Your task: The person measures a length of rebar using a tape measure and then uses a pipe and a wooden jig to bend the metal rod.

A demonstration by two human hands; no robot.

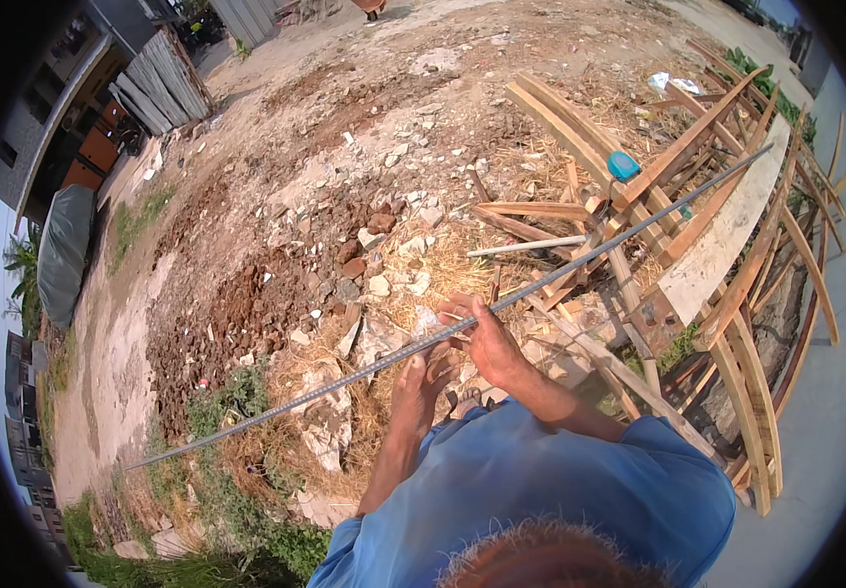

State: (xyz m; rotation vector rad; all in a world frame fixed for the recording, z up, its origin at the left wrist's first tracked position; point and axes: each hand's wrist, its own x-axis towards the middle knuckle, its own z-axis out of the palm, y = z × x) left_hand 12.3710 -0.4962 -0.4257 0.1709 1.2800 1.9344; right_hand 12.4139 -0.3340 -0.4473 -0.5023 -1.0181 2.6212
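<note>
Beside a heap of timber [693, 140], I am holding a long steel rod [384, 363] slantwise before me, its right end extending over the wood, its left over weeds [237, 402]. My right hand [494, 345] is gripping it between thumb and fingers; my left hand [419, 390] is touching it from below, though I cannot tell whether those fingers are gripping. Both are sitting near the middle, probably balancing its length.

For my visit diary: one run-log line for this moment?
left hand: at long thin grey metal rod; right hand: on same rod; rightward: brown wooden planks
</note>
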